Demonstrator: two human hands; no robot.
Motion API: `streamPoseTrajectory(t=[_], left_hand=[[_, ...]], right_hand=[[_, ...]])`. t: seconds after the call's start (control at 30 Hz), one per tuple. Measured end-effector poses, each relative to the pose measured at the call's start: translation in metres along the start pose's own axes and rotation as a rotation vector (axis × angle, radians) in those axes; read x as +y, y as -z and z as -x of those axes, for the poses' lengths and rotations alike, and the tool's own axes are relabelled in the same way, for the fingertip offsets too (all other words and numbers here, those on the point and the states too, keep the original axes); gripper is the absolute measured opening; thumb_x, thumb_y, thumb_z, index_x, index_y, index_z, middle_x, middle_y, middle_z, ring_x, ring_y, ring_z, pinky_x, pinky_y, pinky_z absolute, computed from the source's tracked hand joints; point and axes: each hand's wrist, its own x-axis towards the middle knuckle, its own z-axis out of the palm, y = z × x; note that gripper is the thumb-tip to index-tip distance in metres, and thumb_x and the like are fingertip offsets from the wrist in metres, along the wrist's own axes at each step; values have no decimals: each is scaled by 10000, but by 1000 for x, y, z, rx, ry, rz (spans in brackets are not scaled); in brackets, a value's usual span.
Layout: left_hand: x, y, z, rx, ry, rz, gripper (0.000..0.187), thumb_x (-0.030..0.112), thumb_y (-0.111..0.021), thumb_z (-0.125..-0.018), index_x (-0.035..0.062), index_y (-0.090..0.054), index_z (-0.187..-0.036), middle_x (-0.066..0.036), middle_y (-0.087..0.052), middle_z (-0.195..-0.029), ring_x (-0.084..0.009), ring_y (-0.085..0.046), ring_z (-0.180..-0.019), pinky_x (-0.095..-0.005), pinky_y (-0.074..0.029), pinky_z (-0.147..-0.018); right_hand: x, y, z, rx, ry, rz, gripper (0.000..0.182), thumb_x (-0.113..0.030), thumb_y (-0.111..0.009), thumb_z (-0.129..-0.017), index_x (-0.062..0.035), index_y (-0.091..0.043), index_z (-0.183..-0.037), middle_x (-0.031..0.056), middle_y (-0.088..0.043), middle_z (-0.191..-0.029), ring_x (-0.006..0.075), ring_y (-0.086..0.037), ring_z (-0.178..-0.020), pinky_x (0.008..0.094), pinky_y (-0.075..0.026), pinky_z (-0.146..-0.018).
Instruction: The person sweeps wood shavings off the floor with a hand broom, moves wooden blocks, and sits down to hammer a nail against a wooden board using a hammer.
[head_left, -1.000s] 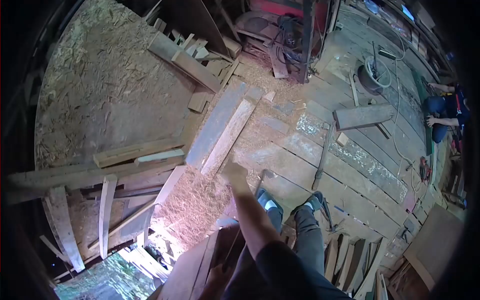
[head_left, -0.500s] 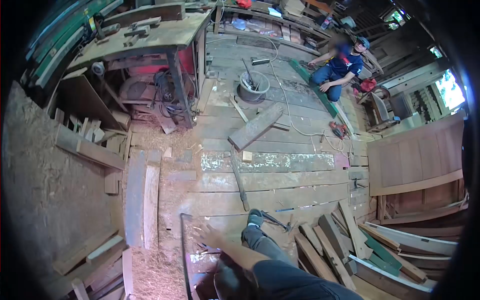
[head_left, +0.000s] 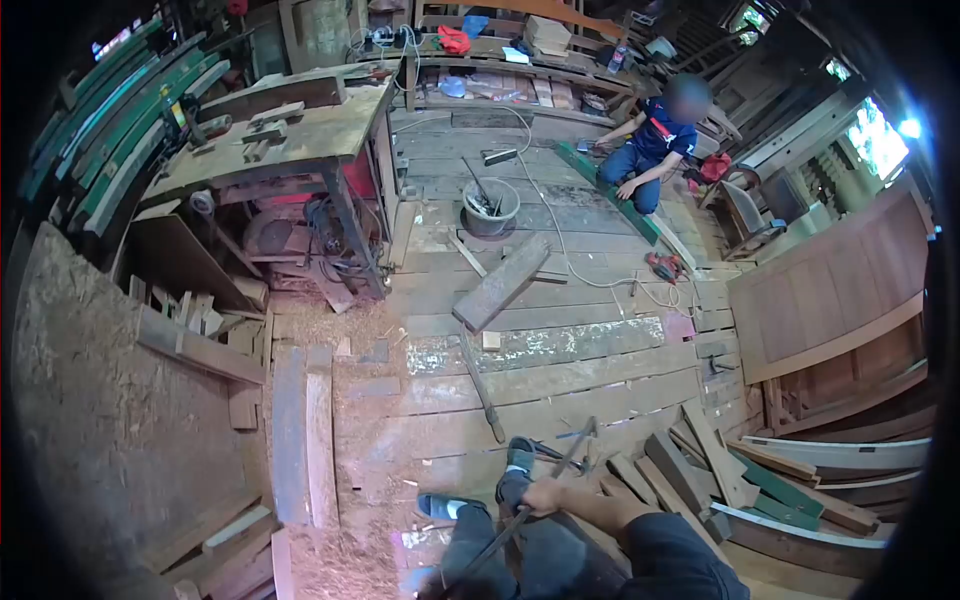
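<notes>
Gripping a long metal bar (head_left: pixel 525 512) at mid-length, the right hand (head_left: pixel 548 495) is clenched around it above the plank floor (head_left: pixel 560 375).

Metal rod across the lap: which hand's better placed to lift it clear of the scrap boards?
Probably right. The right hand is already closed around the metal rod, near its middle, beside the scrap boards. The left hand isn't in view, so its placement can't be judged.
</notes>
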Motion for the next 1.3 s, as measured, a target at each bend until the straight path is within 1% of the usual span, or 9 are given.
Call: streamPoseTrajectory(t=[0.1,0.2,0.47,0.63,0.77,0.83,1.03,1.17,1.3], left_hand=[[11,2,-18,-83,-25,38,394,413,-682,-769,59,-670,-943,-151,-694,-808,-345,-680,-748,-453,-532,-645],[56,12,-48,167,-239,-158,363,422,-650,-774,66,-681,-837,-185,-629,-681,-407,-636,-689,-464,-525,-642],[162,-3,-189,-386,-192,308,515,512,-666,-769,7,-695,-869,-218,-686,-873,-365,-670,-833,-441,-516,-748],[159,-15,-221,-326,-77,329,407,449,-668,-752,120,-713,-988,-184,-689,-974,-359,-665,-885,-457,-517,-780],[160,3,-201,85,81,196,363,444,-654,-769,141,-723,-956,-143,-699,-871,-355,-665,-841,-450,-518,-751],[152,0,-199,105,230,125,348,474,-648,-765,189,-732,-945,-139,-695,-837,-350,-670,-812,-460,-523,-729],[183,-1,-198,206,442,-40,347,487,-670,-726,165,-731,-842,-141,-686,-782,-341,-669,-730,-466,-526,-663],[196,-30,-226,317,353,364,265,358,-687,-752,95,-699,-723,-158,-656,-691,-318,-659,-655,-437,-502,-621],[217,-28,-254,388,384,709,224,252,-685,-797,33,-660,-756,-134,-557,-603,-143,-504,-555,-371,-434,-545]], right_hand=[[5,8,66,54,-57,-93,284,-351,-629,-770,-89,-700,-854,191,-684,-847,351,-678,-840,459,-542,-733],[-19,54,131,67,-115,-7,264,-363,-614,-789,-126,-704,-862,178,-682,-796,340,-682,-797,458,-543,-695],[-50,105,153,255,-180,128,213,-377,-616,-792,-173,-677,-802,107,-656,-651,305,-665,-588,446,-519,-527],[-38,142,124,228,-48,101,268,-367,-676,-773,-120,-664,-877,146,-677,-713,320,-687,-675,438,-538,-587],[15,164,110,322,63,-6,297,-298,-711,-739,-136,-614,-969,124,-680,-747,301,-687,-689,435,-526,-576],[59,180,110,497,123,102,253,-302,-696,-744,-133,-639,-924,120,-683,-756,300,-680,-667,427,-524,-585],[152,242,94,264,159,272,158,-304,-691,-717,-150,-685,-751,95,-677,-697,284,-675,-645,417,-523,-583],[177,279,86,206,289,335,168,-315,-669,-715,-148,-680,-721,90,-668,-666,280,-678,-647,414,-521,-575],[177,323,71,186,409,458,129,-241,-627,-740,-140,-698,-700,94,-689,-688,271,-687,-646,406,-517,-562]])
